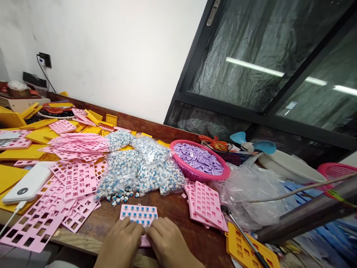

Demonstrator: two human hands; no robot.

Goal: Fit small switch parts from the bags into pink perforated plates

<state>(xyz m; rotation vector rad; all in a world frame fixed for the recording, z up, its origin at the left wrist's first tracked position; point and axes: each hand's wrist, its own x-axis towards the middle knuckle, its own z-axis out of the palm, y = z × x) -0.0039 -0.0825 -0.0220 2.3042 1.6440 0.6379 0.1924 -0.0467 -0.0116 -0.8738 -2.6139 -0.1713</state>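
A pink plastic plate (140, 211) with rows of small blue-topped key switches in its holes lies at the front of the brown table. My left hand (124, 235) is curled over the plate's left part, fingers bent and closed. Opposite it, my right hand (165, 235) closes over the right part, its thumb side near the left hand. Both cover the plate's lower rows, so what the fingertips press on is hidden. Just beyond the plate, loose switches (118, 199) lie beside clear bags of switches (122, 169).
Pink plates with empty holes (79, 180) are heaped at the left, near a white power bank (28, 182). To the right are stacked pink plates (208, 203), a pink basket (178, 163) of purple pieces, a yellow plate (237, 242), a dark rod (248, 240) and clear plastic bags (251, 190).
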